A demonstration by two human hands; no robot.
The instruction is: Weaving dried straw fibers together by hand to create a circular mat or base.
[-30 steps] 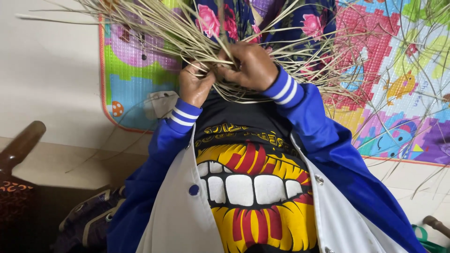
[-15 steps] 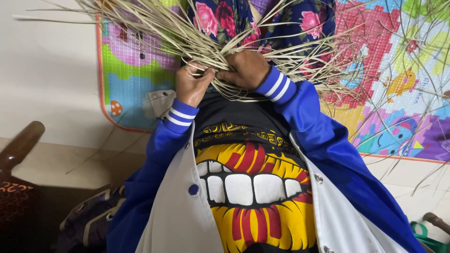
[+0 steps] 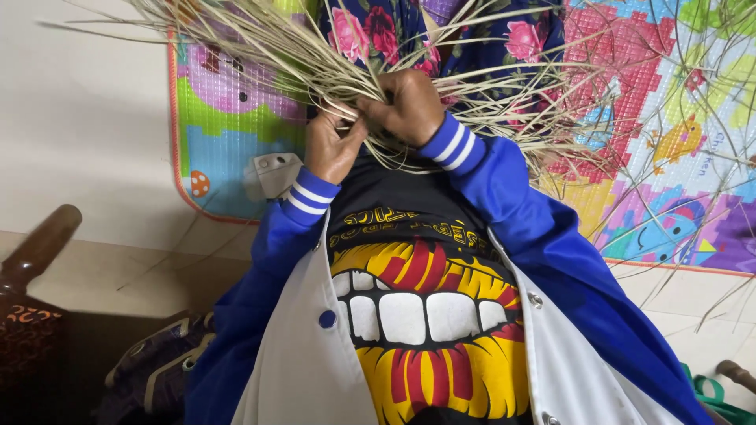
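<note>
A tangled bundle of pale dry reed strands (image 3: pixel 260 47) fans out over my lap, which is covered in dark floral cloth (image 3: pixel 378 31). My left hand (image 3: pixel 329 148) pinches a few strands at the bundle's near edge. Just to its right, my right hand (image 3: pixel 405 106) is closed over the knot of strands where they cross. The two hands touch at the fingertips. Blue sleeves with white-striped cuffs (image 3: pixel 453 145) run back to my torso, in a black shirt with a yellow and red teeth print (image 3: pixel 417 315).
A colourful foam play mat (image 3: pixel 669 157) lies under the strands, on a pale floor (image 3: pixel 79 142). A small grey plastic piece (image 3: pixel 272 175) rests at the mat's edge. A dark wooden handle (image 3: pixel 35 248) and a dark bag (image 3: pixel 157 370) sit at lower left. Green straps (image 3: pixel 717 389) are at lower right.
Both hands have shifted slightly left and down within the bundle. My left hand has closed in against the right, fingers now pinching strands.
</note>
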